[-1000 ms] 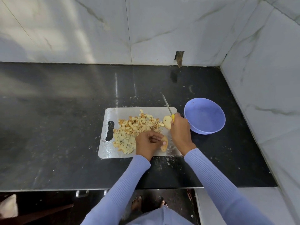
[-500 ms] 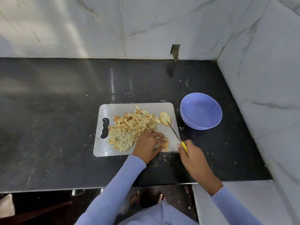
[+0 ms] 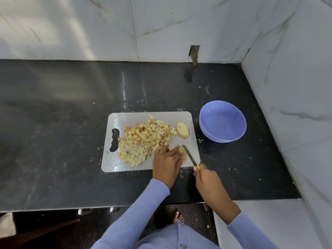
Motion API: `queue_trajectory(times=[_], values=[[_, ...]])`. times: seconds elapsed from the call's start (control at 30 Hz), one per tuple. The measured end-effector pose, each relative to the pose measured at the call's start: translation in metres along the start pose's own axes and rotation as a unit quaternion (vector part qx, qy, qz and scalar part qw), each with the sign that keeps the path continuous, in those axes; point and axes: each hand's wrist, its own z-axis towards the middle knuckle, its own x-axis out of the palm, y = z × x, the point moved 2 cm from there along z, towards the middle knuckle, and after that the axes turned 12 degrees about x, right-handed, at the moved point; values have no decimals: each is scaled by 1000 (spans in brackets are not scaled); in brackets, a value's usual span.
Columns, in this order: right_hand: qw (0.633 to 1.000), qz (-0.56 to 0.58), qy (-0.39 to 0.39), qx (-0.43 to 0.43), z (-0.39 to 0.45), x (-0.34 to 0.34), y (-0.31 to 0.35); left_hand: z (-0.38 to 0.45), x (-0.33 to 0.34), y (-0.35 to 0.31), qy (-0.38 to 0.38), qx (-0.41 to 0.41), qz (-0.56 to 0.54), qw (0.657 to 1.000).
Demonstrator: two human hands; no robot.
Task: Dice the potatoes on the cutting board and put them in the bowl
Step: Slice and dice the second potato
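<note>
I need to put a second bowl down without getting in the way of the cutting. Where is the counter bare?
Bare counter runs left of the cutting board, and between board and back wall. Crowded: the board's right half, with diced potato, a potato half, the left hand, and the right hand with the knife; the purple bowl sits close beside.

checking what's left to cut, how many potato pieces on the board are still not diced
2. One potato slice lies at the cutting board's far right corner; another piece sits under the left hand, partly hidden.
</note>
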Motion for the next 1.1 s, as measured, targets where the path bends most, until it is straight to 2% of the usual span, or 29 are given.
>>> queue_trajectory(times=[0.23, 0.53, 0.8, 0.9, 1.1], values=[[1000, -8, 10, 21, 2, 4, 11, 0, 2, 1, -18, 1, -2, 1000], [992, -112, 27, 46, -28, 7, -9, 1, 0, 0, -23, 4, 38, 999], [997, -68, -5, 39, -15, -1, 1, -1, 0, 3, -32, 6, 9, 999], [999, -33, -7, 37, -15, -6, 5, -1, 0, 2, -14, 0, 19, 1000], [999, -44, 1, 20, -7, -4, 17, -2, 0, 4, -28, -35, -23, 999]])
